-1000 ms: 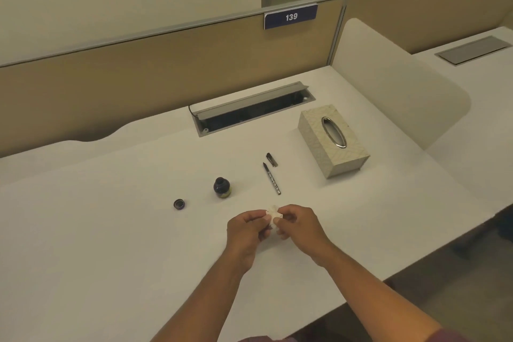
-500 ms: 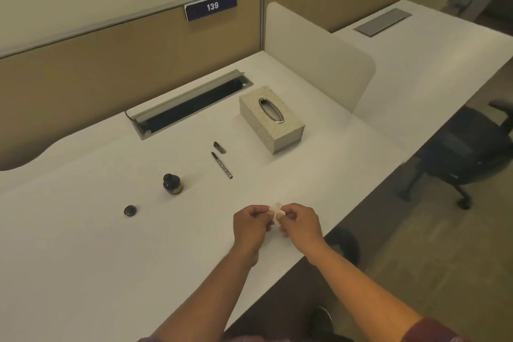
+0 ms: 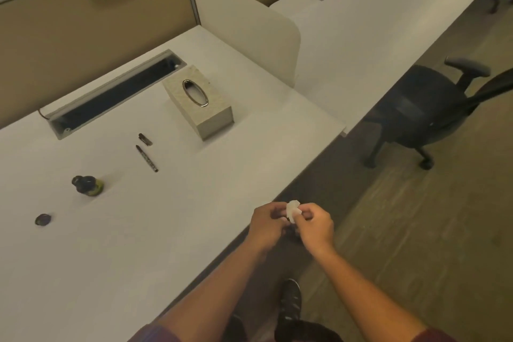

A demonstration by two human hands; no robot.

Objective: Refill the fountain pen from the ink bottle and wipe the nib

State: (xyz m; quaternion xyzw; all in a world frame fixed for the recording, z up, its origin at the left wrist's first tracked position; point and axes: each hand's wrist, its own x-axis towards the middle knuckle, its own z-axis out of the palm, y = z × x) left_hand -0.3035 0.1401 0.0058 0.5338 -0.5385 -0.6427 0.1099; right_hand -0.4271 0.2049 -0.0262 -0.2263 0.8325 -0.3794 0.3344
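both hands pinching a small white tissue wad [image 3: 293,208] at the desk [image 3: 111,258] edge.
left hand [image 3: 268,223] and right hand [image 3: 315,226] are closing fingertips on it; fountain pen [image 3: 147,158], cap [image 3: 145,139] and open ink bottle [image 3: 88,181] are lying toward ten o'clock, bottle lid [image 3: 43,219] at nine.

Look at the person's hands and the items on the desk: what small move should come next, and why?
Probably drop the wadded tissue that the left hand and right hand pinch beyond the desk edge, then reach back: the pen, its cap, the open ink bottle and its lid all lie apart.
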